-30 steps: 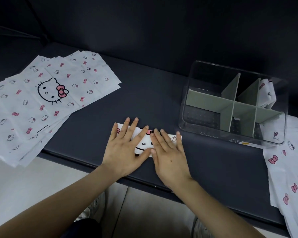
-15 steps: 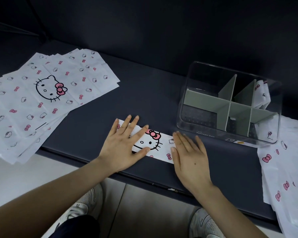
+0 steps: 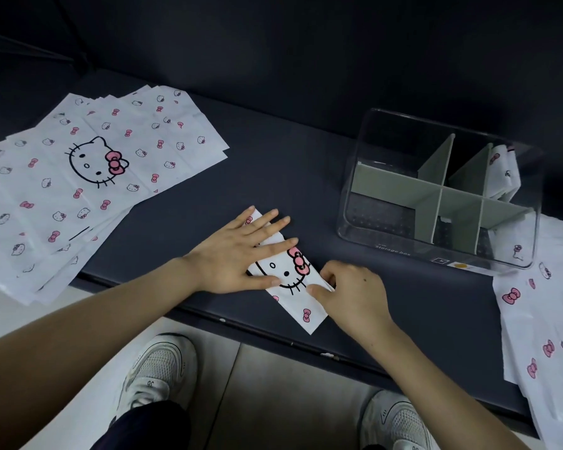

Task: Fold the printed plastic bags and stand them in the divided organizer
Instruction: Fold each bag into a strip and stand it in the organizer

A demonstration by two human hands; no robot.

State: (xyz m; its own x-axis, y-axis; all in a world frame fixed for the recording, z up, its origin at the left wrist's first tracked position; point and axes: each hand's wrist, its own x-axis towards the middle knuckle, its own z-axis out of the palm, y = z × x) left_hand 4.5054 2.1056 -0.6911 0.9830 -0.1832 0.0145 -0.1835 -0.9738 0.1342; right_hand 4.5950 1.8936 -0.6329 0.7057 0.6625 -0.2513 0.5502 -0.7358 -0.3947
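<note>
One spread left hand (image 3: 238, 254) covers half the folded bag (image 3: 301, 315); right hand (image 3: 355, 289) pinches it.

One wide-angle view sits at the person's head, close above the dark matte table (image 3: 306, 164), facing forward and steeply down. The folded white printed plastic bag (image 3: 286, 274) lies mid-frame, with the clear divided plastic organizer (image 3: 387, 248) far right and white sneakers (image 3: 163, 365) along the near edge.

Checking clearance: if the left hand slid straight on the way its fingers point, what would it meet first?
Probably the left wall of the clear organizer. The left hand, flat on the folded bag, points that way across bare dark tabletop; depth is unclear.
</note>
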